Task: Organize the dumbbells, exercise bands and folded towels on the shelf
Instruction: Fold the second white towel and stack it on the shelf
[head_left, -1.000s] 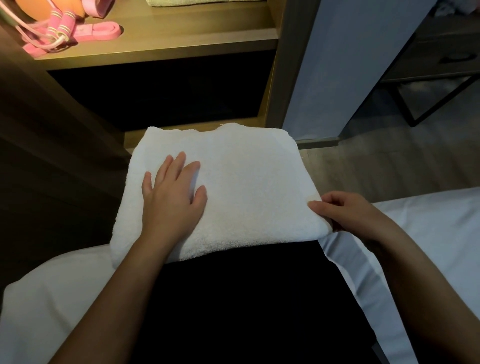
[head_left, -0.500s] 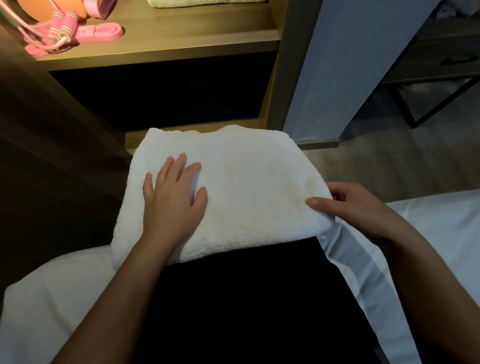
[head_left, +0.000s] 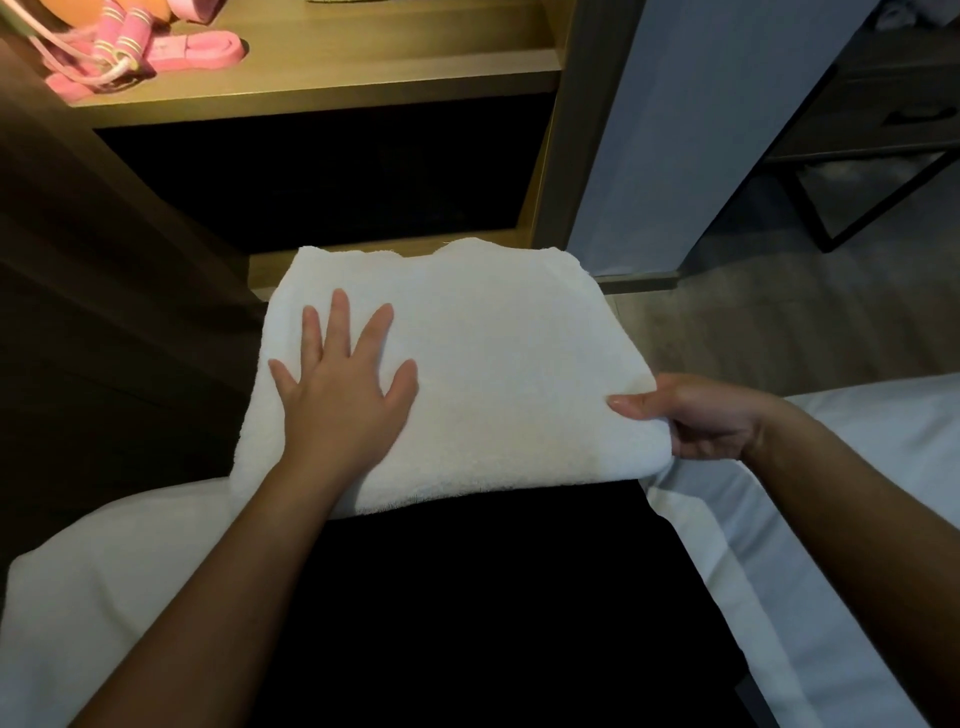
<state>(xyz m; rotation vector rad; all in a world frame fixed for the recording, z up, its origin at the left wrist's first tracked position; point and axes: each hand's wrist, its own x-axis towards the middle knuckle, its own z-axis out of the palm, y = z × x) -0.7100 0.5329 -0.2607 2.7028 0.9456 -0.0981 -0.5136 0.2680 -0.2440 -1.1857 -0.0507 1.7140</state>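
Head view, single frame, dim light.

Folded white towel (head_left: 467, 364): lies flat across the person's lap, on a black garment (head_left: 467, 597). The near edge overhangs the lap. The far edge reaches the front of the lower shelf board (head_left: 363, 262); cannot tell whether they touch. The far edge is slightly uneven, and the fold runs along the near right side.

Left hand (head_left: 337, 405): palm down on the left half of the towel. Its fingers (head_left: 340, 322) are straight and spread, pressing on the cloth and gripping nothing.

Right hand (head_left: 701, 421): at the near right corner of the towel. The thumb (head_left: 631, 405) lies on top and the other fingers are curled beneath, so the corner is pinched between them.

Upper shelf (head_left: 337, 78): lit wooden board, well apart from the towel. At its left end lies a pink exercise band (head_left: 202, 49), flat, with a pink skipping rope (head_left: 122, 36) just beside it; the cord trails over the band's left part. An orange object (head_left: 132, 5) sits behind them, cut by the frame edge. The compartment below this board is dark, contents not discernible.

Surroundings: white bed (head_left: 857, 467) under and on both sides of the person; grey floor (head_left: 779, 322) to the right; dark metal-framed furniture (head_left: 857, 130) at upper right.
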